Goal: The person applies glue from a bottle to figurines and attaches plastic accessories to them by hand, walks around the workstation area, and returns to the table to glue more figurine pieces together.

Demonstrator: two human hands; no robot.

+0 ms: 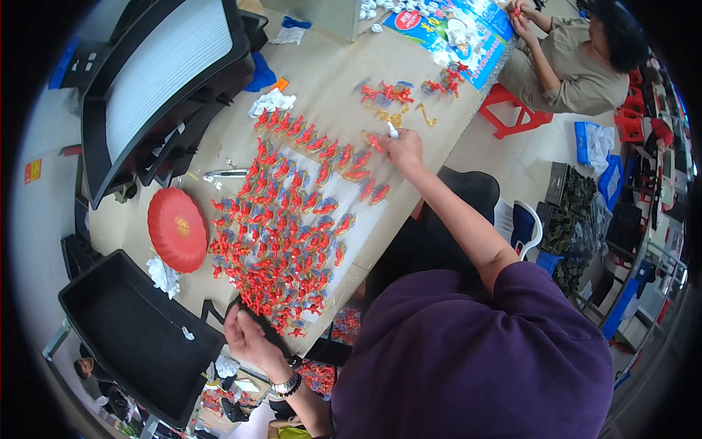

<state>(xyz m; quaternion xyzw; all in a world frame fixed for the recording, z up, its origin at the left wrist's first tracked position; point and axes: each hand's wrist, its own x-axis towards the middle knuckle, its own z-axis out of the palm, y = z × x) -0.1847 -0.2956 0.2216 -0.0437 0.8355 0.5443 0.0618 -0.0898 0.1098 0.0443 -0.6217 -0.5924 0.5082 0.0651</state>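
Note:
My right hand point(406, 155) is closed round a small white bottle with a narrow tip point(393, 132). Its fingers are beside a red figurine point(372, 140) with a yellowish base, at the right end of the rows. Many similar red, yellow and bluish figurines point(281, 241) cover a white sheet point(358, 238) on the table, packed most tightly near my left hand. My left hand point(249, 338), with a metal-banded watch on the wrist, hovers past the near-left table edge, its fingers loosely bent and nothing visible in them. Yellow curled pieces point(426, 115) and more figurines point(387, 93) lie beyond my right hand.
A red scalloped plate point(178, 230) and a pen point(225, 174) lie left of the figurines. A black tray point(131, 333) stands at lower left, a dark rack point(168, 80) at upper left. Crumpled white tissues point(272, 102) lie about. A co-worker point(567, 58) sits at the far right.

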